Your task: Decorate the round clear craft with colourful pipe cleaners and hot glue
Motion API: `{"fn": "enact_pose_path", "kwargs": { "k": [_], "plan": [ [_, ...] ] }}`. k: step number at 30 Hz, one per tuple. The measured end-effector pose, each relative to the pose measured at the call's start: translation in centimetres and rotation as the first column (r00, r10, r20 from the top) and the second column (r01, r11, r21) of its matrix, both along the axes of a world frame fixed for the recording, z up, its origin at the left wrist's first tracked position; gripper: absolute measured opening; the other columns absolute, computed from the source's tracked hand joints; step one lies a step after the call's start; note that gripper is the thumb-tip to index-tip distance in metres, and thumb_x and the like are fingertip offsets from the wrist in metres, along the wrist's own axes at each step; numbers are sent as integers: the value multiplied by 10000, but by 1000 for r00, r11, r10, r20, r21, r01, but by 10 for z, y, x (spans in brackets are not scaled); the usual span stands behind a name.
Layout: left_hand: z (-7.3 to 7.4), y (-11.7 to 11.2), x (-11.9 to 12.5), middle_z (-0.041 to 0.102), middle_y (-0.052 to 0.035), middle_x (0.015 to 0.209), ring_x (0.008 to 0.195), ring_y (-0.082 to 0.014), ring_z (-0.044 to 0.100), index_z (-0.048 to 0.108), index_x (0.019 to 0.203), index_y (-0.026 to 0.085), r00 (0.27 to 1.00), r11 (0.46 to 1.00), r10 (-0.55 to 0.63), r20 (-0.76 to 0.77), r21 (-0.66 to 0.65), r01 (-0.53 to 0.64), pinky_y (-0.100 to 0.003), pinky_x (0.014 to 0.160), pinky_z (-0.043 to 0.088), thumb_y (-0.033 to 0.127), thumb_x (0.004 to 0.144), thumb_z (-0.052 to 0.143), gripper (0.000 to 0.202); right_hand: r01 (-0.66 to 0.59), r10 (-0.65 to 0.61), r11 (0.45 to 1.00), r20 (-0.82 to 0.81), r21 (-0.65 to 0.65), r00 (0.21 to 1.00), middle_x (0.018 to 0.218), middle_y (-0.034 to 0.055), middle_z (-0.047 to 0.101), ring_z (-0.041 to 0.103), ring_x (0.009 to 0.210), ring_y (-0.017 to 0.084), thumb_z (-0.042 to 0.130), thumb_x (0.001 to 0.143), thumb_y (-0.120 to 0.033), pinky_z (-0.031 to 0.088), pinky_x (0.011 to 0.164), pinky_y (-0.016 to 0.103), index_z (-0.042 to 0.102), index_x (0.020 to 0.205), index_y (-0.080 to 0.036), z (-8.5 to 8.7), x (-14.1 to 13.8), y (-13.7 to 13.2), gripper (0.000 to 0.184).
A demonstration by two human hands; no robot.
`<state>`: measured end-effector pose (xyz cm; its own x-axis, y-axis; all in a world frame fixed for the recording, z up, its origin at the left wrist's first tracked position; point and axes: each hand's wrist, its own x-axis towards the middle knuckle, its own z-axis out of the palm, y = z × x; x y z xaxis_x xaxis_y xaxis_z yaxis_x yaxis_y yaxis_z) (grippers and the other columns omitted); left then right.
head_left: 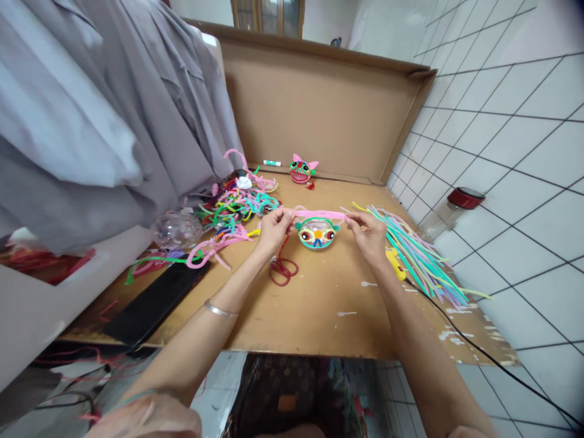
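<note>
The strip (322,215) looks fuzzy and matt; the figure (316,235) is fuzzy-edged over clear, glossy plastic. The tabletop (310,322) looks like smooth, worn wood, the board (314,103) matt cardboard, the drape (123,115) soft, matt cloth, the tiles (479,140) glossy, the bangle (221,311) shiny metal.

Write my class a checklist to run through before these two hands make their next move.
1. Pink strip gripped at both ends: ok, left hand and right hand pinch it.
2. Green-rimmed face within reach: ok, between the hands.
3. Pink-eared face in sight: ok, near the cardboard.
4. Yellow tool switched off: cannot tell, partly behind the right arm.
5. Colourful strips at left sorted: not ok, they lie tangled.
</note>
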<state>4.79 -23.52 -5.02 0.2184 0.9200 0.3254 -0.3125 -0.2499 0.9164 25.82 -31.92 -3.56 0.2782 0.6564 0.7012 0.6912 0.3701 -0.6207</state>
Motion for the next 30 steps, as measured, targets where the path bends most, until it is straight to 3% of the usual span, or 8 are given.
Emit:
{"fn": "enact_pose_path", "kwargs": {
  "k": [2,5,8,10,14,20,30],
  "plan": [
    [4,3,0,528,34,535,451,-55,451,565,610,156,1000,1000,6,3,-2,-6,-174,425,350,468,672,760,374,55,-65,997,240,48,969,788,63,728,644,730,203,565,886,-376,479,721,324,720,805,-214,1,6,3,239],
    [5,8,3,533,34,538,448,-52,451,576,627,153,999,1000,6,33,-27,-5,-174,425,350,483,650,767,382,127,-170,985,508,118,844,767,90,708,628,745,204,480,955,-369,442,715,316,696,815,-186,0,12,5,316],
    [2,10,6,535,35,540,445,-50,451,578,630,154,998,998,6,58,-56,-3,-174,429,351,487,631,773,386,192,-243,970,637,150,732,741,89,679,600,728,196,412,990,-332,399,715,316,667,819,-177,-4,12,6,343],
    [-3,12,8,535,34,534,438,-48,446,572,612,154,998,997,12,59,-81,-7,-174,424,342,484,617,776,388,231,-272,961,652,151,707,722,83,659,580,708,195,389,998,-332,374,701,320,649,806,-182,-9,11,7,357],
    [-15,13,9,526,33,519,428,-47,428,562,589,152,999,990,13,45,-139,-7,-173,411,308,458,607,773,372,260,-271,960,545,99,793,764,85,657,563,701,196,367,1001,-363,361,681,318,636,844,-186,-20,9,9,359],
    [-28,14,7,504,41,508,436,-49,418,554,587,156,1000,990,19,-5,-137,-19,-177,425,307,416,630,759,334,158,-145,986,219,-44,965,792,43,628,546,723,182,398,971,-352,384,674,292,577,829,-208,-29,6,8,269],
    [-33,8,14,488,48,503,437,-58,405,551,602,171,995,978,98,-10,-185,-98,-186,431,322,472,629,736,354,170,-171,980,-2,-101,985,725,13,599,511,660,168,445,909,-349,374,653,288,558,771,-217,-47,-12,13,221]
  ]
}}
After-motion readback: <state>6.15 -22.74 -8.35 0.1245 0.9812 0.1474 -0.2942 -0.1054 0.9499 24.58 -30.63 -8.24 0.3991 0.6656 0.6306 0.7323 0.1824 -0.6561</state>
